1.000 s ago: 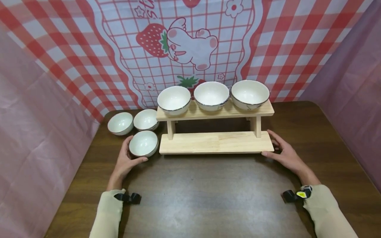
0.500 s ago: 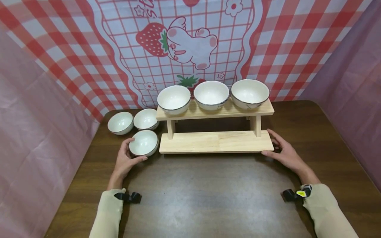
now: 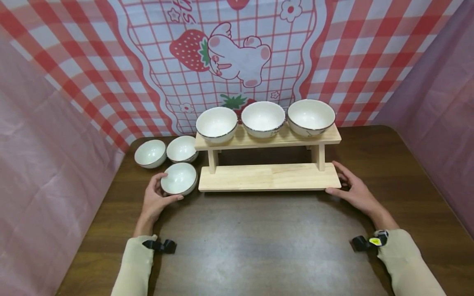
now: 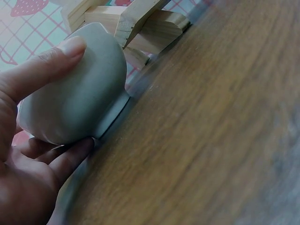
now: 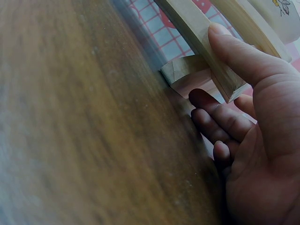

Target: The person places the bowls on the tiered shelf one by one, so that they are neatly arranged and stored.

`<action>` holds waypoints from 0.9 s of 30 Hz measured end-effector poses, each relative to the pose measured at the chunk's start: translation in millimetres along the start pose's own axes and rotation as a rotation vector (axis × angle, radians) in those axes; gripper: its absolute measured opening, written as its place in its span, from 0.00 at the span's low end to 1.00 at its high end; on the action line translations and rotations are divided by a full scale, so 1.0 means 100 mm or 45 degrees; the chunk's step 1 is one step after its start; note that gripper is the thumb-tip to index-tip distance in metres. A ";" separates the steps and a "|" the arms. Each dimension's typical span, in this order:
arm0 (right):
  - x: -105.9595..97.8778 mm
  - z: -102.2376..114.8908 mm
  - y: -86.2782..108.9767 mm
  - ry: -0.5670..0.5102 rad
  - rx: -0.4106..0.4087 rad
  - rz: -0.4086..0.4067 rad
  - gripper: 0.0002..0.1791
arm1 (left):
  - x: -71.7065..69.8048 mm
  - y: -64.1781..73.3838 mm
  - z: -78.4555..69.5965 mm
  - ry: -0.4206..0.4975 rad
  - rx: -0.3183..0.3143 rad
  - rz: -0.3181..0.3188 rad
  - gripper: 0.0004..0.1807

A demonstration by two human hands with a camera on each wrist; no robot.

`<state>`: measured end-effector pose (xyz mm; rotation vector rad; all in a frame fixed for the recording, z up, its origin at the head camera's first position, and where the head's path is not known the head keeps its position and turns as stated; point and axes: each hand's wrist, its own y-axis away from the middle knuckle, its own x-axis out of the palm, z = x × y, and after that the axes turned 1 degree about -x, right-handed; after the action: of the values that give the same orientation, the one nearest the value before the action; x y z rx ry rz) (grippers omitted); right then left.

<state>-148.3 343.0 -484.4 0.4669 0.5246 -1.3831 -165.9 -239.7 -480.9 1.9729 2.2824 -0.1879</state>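
My left hand (image 3: 153, 201) holds a small white bowl (image 3: 179, 179) by its side, left of a two-tier wooden stand (image 3: 270, 177). In the left wrist view the thumb lies against the outer wall of the bowl (image 4: 84, 89), and fingertips reach near its foot. The bowl stands upright on the table. My right hand (image 3: 355, 191) grips the right end of the stand's lower board. The right wrist view has the thumb on the board's (image 5: 197, 40) front face and the other fingers curled below and behind it.
Three larger white bowls with dark rims, a left one (image 3: 216, 123), a middle one (image 3: 263, 118) and a right one (image 3: 311, 116), line the upper board. Two small bowls, one at far left (image 3: 150, 153) and one beside the stand (image 3: 181, 149), sit behind my left hand. A checked cloth (image 3: 355, 61) hangs behind.
My left fingertip has shifted slightly over the small bowl's rim. The bowls, the stand and my right hand stay where they were.
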 end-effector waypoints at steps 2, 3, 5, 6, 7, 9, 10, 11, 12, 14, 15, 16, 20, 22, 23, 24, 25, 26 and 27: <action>0.00 0.00 0.00 -0.002 -0.004 -0.003 0.50 | 0.00 0.00 0.00 0.007 0.000 0.000 0.47; 0.00 0.00 0.01 -0.002 -0.003 -0.003 0.50 | 0.00 0.00 0.00 0.015 0.002 -0.001 0.47; 0.00 0.00 0.01 0.000 -0.001 -0.002 0.50 | 0.00 0.00 0.00 0.037 0.007 -0.001 0.47; 0.00 0.00 0.01 0.000 0.000 -0.001 0.50 | 0.00 0.00 0.00 0.048 0.007 -0.002 0.47; 0.00 0.00 0.01 0.001 0.001 0.000 0.50 | 0.00 0.00 0.00 0.059 0.008 -0.004 0.47; 0.00 0.00 0.01 0.001 0.001 0.002 0.50 | 0.00 0.01 0.00 0.082 0.010 -0.008 0.46; 0.00 0.00 0.01 0.000 -0.001 0.002 0.50 | 0.00 0.01 -0.01 0.092 0.010 -0.012 0.46; 0.00 0.00 0.01 0.001 0.000 0.004 0.50 | 0.00 0.01 -0.01 0.102 0.012 -0.015 0.46; 0.00 0.00 0.00 0.001 0.001 0.006 0.50 | 0.00 0.01 -0.02 0.112 0.015 -0.017 0.46; 0.00 0.00 0.00 0.004 0.003 0.009 0.50 | 0.00 0.02 -0.04 0.126 0.031 -0.020 0.45; 0.00 0.00 0.00 0.004 0.004 0.010 0.50 | 0.00 0.03 -0.05 0.133 0.040 -0.023 0.45; -0.01 0.00 0.00 0.005 0.004 0.008 0.50 | 0.00 0.03 -0.06 0.141 0.053 -0.023 0.45; -0.01 0.01 0.01 0.005 0.001 0.003 0.50 | 0.00 0.04 -0.11 0.168 0.098 -0.023 0.45; -0.01 0.01 0.01 0.003 -0.004 0.000 0.50 | 0.01 0.04 -0.14 0.180 0.114 -0.023 0.45; -0.01 0.01 0.01 0.001 -0.006 0.000 0.50 | 0.01 0.05 -0.15 0.186 0.121 -0.022 0.45; -0.01 0.01 0.01 -0.001 -0.009 -0.001 0.50 | 0.01 0.05 -0.17 0.190 0.127 -0.021 0.46; -0.01 0.01 0.01 -0.001 -0.009 0.000 0.50 | 0.02 0.06 -0.18 0.185 0.135 -0.020 0.46; -0.01 0.01 0.01 -0.002 -0.010 0.000 0.50 | 0.02 0.06 -0.20 0.184 0.142 -0.017 0.46; -0.01 0.01 0.01 -0.002 -0.009 0.001 0.50 | 0.02 0.06 -0.21 0.187 0.148 -0.013 0.46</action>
<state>-147.3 343.1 -483.4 0.4603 0.5275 -1.3800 -160.0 -233.2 -460.5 2.0969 2.4240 -0.1863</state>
